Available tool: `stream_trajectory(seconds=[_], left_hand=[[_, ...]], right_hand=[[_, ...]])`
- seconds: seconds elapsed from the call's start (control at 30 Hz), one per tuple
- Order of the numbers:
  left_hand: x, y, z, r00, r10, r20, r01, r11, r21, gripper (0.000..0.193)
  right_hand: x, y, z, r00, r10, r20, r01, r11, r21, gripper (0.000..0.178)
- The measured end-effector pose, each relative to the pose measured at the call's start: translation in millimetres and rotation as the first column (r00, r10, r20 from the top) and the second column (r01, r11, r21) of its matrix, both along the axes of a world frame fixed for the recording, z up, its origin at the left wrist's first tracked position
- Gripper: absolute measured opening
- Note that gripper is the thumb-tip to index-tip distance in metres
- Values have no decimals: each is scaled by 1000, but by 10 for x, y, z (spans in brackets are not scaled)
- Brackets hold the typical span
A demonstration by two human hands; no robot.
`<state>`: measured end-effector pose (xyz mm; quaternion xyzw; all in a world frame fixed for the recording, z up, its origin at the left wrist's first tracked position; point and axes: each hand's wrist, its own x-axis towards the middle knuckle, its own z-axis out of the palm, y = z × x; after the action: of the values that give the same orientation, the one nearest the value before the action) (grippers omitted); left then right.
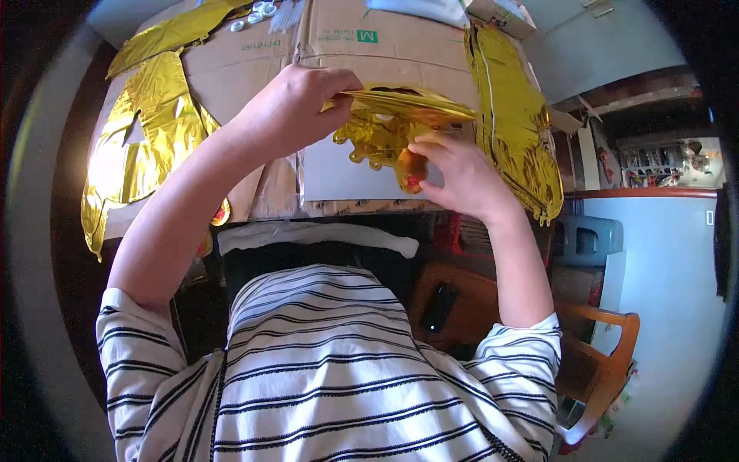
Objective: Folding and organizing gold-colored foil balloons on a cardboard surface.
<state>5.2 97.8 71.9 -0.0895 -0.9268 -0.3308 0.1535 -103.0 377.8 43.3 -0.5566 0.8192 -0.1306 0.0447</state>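
Item: gold foil sheet (pixel 368 140), one, held above the near half of the cardboard (pixel 223 85), between the two hands. Long axis—left to right, along the folded upper edge, the right end dipping slightly. The lobed part hangs from that edge toward the wearer.

Hanging tab (pixel 406 172), one, orange-tinted with red: lies just left of the right hand's fingers; that hand is the nearer, the left being farther off, up and to the left.

Hands, two. Left hand (pixel 299 98): thumb and forefinger closed on the foil's upper left corner. Right hand (pixel 466 174): fingers curved, thumb and forefinger apart, the forefinger reaching the foil—whether it grips, cannot tell.

Other gold pieces, three visible groups: far left piece (pixel 165 37), left piece (pixel 146 96), right piece (pixel 508 112); layers within each cannot be counted.

Further: pale sheet (pixel 331 175), one, beneath the foil; small white rolls (pixel 262 11), several, overlapping; clear straws (pixel 286 15), a bundle, uncounted; white packet (pixel 422 9), one; box (pixel 502 15), one; wooden chair (pixel 623 346), one; plastic stool (pixel 586 237), one.
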Motion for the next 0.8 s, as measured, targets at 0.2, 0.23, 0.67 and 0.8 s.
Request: stream_trajectory(seconds=[0.2,0.23,0.67,0.8], left_hand=[[-30,2,-9,1000,13,25,-13,999,-32,20],[-37,6,-12,1000,12,15,-11,1000,-25,20],[-53,-24,-37,1000,2,13,-2,1000,18,20],[-72,-30,-50,999,-22,36,21,1000,19,20]], right_hand=[[-98,-119,-29,993,87,-77,-88,996,3,41],[-106,-140,-22,993,92,-79,-92,996,12,40],[53,-11,212,956,205,-207,-198,979,55,47],[-28,-49,130,974,186,-126,-187,982,4,48]])
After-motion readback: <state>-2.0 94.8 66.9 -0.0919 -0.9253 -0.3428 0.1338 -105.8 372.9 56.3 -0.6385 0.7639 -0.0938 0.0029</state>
